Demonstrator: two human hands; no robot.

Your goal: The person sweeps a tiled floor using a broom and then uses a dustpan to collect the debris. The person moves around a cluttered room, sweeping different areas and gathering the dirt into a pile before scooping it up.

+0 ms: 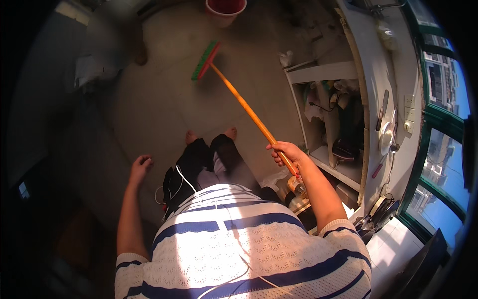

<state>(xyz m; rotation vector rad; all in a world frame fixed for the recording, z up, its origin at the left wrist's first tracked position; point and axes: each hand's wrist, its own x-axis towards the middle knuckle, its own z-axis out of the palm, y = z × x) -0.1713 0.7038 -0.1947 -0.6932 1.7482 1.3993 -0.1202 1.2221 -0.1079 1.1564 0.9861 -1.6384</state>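
My right hand grips a broom's orange-brown handle near its top end. The handle slants away from me to the broom head, which has a red block and green bristles. Whether the bristles touch the floor is unclear. My left hand hangs at my left side over the floor, holding nothing, its fingers loosely bent. My bare feet stand between me and the broom head.
Ahead, beyond the broom head, stands a red-and-white bucket. An open-fronted cabinet with items inside lines the right side, below a counter bearing a knife and ladle. White cables hang at my waist.
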